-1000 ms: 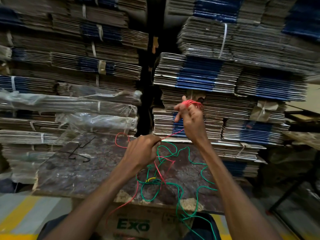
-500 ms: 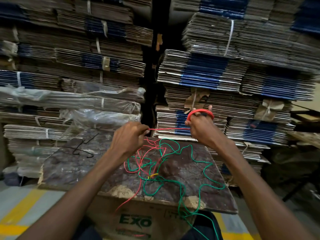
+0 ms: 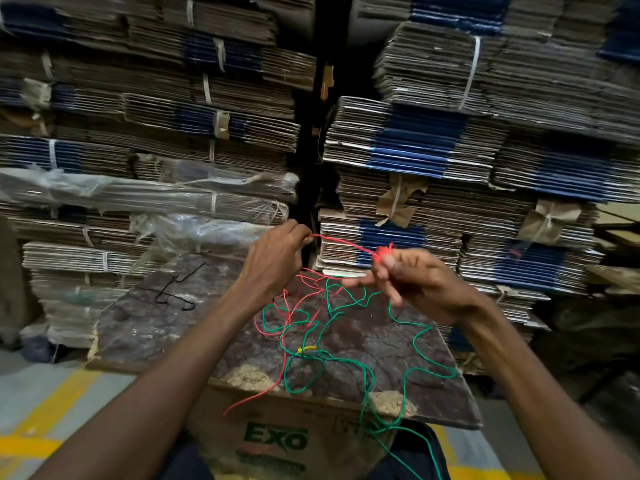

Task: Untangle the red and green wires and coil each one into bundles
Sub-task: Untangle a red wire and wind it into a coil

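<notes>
Left hand [image 3: 273, 261] pinches thin red plastic-coated wire [image 3: 341, 241], raised over far edge of dark mottled board [image 3: 194, 327]. Right hand [image 3: 415, 282] closed around small red coil [image 3: 383, 252], short taut run between hands. Loose red slack lies crossed with thin green wire [image 3: 420, 332] on board centre, tails hanging off near edge. Wire looks light, limp, kink-prone, snags easily. Best hold: pinch red just left of coil, feed slack gently.

Strapped flattened-cardboard stacks [image 3: 433, 140] rising like wall in dim light; grey floor [image 3: 31, 386] showing yellow stripe [image 3: 52, 407]; worn tabletop [image 3: 346, 344] sitting atop carton [image 3: 277, 441].
</notes>
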`<state>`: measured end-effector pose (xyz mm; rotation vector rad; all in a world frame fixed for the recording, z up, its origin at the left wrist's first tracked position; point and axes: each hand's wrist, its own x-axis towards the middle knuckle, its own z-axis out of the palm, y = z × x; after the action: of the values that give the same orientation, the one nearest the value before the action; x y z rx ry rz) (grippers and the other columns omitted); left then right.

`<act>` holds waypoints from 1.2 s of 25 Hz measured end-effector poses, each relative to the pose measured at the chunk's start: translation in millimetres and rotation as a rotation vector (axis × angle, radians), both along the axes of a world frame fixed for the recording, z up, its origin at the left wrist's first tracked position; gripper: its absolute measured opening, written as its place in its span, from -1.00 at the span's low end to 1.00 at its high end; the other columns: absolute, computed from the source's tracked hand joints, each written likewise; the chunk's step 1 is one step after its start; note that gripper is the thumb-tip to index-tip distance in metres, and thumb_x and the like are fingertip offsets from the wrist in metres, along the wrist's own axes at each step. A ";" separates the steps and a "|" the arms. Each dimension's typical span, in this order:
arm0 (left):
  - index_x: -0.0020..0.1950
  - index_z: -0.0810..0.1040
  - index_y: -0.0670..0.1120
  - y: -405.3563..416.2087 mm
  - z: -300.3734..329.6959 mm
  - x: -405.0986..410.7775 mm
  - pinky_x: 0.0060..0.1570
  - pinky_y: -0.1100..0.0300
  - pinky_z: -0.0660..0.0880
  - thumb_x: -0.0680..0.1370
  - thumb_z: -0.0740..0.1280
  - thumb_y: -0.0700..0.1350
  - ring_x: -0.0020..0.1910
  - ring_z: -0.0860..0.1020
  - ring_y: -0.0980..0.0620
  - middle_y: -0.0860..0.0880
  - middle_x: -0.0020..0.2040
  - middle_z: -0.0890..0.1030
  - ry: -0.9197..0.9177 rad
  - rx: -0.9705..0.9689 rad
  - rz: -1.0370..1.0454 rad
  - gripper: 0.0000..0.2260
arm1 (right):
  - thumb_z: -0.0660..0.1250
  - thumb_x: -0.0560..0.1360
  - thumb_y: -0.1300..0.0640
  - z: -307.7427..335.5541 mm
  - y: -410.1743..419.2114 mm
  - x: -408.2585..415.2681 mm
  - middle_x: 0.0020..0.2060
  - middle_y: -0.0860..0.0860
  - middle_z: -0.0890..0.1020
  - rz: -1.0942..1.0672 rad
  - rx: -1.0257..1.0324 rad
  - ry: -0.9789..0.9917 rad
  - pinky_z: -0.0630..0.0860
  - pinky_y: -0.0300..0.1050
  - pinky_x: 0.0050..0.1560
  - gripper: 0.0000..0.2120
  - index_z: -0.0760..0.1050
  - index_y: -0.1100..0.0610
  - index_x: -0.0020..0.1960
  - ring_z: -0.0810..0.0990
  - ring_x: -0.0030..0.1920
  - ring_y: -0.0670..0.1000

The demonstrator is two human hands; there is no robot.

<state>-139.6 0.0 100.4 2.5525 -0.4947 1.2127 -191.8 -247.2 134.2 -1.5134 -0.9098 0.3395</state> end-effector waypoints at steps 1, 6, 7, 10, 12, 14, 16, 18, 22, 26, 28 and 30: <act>-0.02 0.55 -0.11 -2.6 -3.1 -0.3 -0.30 -0.05 0.45 0.58 0.26 -0.10 -0.14 0.58 -0.26 -0.14 -0.12 0.57 -0.003 0.017 -0.005 -0.89 | 0.21 0.56 0.07 0.8 1.7 -0.4 -0.49 0.05 0.50 0.049 0.156 0.062 0.40 0.10 0.37 -0.79 0.43 0.20 -0.13 0.55 0.22 0.33; -0.02 0.58 -0.09 -17.9 -13.0 -6.3 -0.32 -0.04 0.51 0.57 0.21 -0.04 -0.18 0.58 -0.19 -0.10 -0.17 0.58 0.012 0.093 -0.061 -0.81 | 0.07 0.62 0.07 12.0 19.4 1.1 -0.47 -0.05 0.47 0.096 0.672 0.220 0.11 0.40 0.43 -0.76 0.45 0.11 -0.10 0.53 0.28 0.27; -0.02 0.57 -0.08 -19.9 -14.8 -7.2 -0.31 -0.05 0.52 0.57 0.23 -0.04 -0.17 0.57 -0.18 -0.09 -0.17 0.58 0.034 0.096 -0.071 -0.83 | 0.05 0.62 0.07 16.0 23.1 2.3 -0.47 -0.07 0.47 0.082 0.756 0.233 0.09 0.42 0.43 -0.77 0.42 0.09 -0.10 0.54 0.28 0.25; -0.06 0.57 -0.08 -23.0 -22.2 -9.1 -0.28 -0.01 0.49 0.56 0.23 -0.04 -0.14 0.57 -0.16 -0.07 -0.17 0.58 0.074 0.103 -0.085 -0.83 | -0.03 0.68 0.09 32.1 29.7 6.1 -0.45 -0.09 0.46 -0.003 0.947 0.253 0.12 0.34 0.42 -0.68 0.43 0.05 -0.12 0.55 0.29 0.16; -0.08 0.58 -0.08 -23.6 -27.1 -10.3 -0.27 0.02 0.46 0.54 0.15 0.01 -0.15 0.57 -0.15 -0.06 -0.19 0.59 0.072 0.110 -0.095 -0.74 | -0.01 0.69 0.08 40.0 32.4 14.6 -0.43 -0.10 0.49 -0.088 1.022 0.222 0.21 0.22 0.35 -0.66 0.46 0.04 -0.15 0.57 0.27 0.11; -0.08 0.59 -0.07 -24.6 -30.7 -10.0 -0.24 0.04 0.46 0.53 0.11 0.04 -0.15 0.56 -0.14 -0.05 -0.20 0.60 0.087 0.124 -0.097 -0.69 | 0.10 0.64 0.06 41.5 36.4 26.0 -0.42 -0.08 0.54 -0.193 1.018 0.124 0.31 0.08 0.22 -0.75 0.47 0.07 -0.14 0.58 0.23 0.12; -0.06 0.61 -0.06 -26.4 -30.8 -10.2 -0.19 0.02 0.50 0.53 0.08 0.06 -0.12 0.56 -0.14 -0.05 -0.18 0.61 0.119 0.143 -0.072 -0.65 | 0.14 0.63 0.10 33.8 37.3 40.5 -0.40 0.03 0.59 -0.458 0.797 -0.154 0.36 -0.10 0.27 -0.79 0.47 0.14 -0.10 0.63 0.12 0.06; -0.02 0.59 -0.05 -30.1 -26.6 -12.2 -0.08 -0.02 0.50 0.51 0.07 0.06 -0.02 0.54 -0.13 -0.04 -0.09 0.62 0.164 0.162 -0.004 -0.65 | 0.09 0.67 0.15 20.7 37.9 56.9 -0.37 0.10 0.62 -0.752 0.324 -0.582 0.38 -0.31 0.27 -0.75 0.46 0.19 -0.08 0.66 -0.14 -0.01; 0.03 0.55 -0.02 -32.8 -20.7 -17.1 0.07 -0.08 0.41 0.49 0.06 0.08 0.09 0.50 -0.08 0.01 0.01 0.59 0.187 0.227 0.092 -0.66 | 0.01 0.62 0.08 -0.2 34.0 79.5 -0.26 0.20 0.67 -0.945 -0.460 -1.143 -0.13 0.32 0.50 -0.63 0.52 0.24 -0.10 0.56 0.25 0.22; 0.01 0.55 0.02 -18.4 -23.7 -18.9 0.14 -0.12 0.39 0.48 0.05 0.08 0.09 0.53 -0.07 0.03 -0.01 0.63 0.173 0.201 0.099 -0.67 | 0.17 0.59 0.18 4.3 19.5 74.1 0.14 0.39 0.56 -1.000 -0.835 -1.226 -0.49 0.24 0.37 -0.76 0.54 0.30 0.05 0.33 0.43 0.30; 0.02 0.55 0.02 -10.1 -22.2 -16.6 0.16 -0.13 0.38 0.50 0.08 0.07 0.09 0.53 -0.08 0.03 -0.01 0.65 0.164 0.180 0.108 -0.70 | 0.16 0.62 0.15 6.4 9.2 71.3 0.16 0.34 0.56 -0.976 -0.964 -1.171 -0.40 0.24 0.43 -0.77 0.51 0.27 0.10 0.37 0.39 0.29; 0.01 0.54 0.01 -5.1 -18.4 -13.8 0.20 -0.18 0.36 0.50 0.09 0.06 0.09 0.53 -0.11 0.00 -0.02 0.66 0.160 0.176 0.117 -0.72 | 0.10 0.65 0.10 6.6 2.1 66.3 0.10 0.25 0.59 -0.900 -1.116 -1.096 -0.22 0.27 0.47 -0.75 0.48 0.22 0.10 0.46 0.28 0.25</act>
<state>-153.4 -5.1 82.1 2.8347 -0.4391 1.0299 -125.6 -245.1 140.8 -3.0676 -0.6970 -0.8979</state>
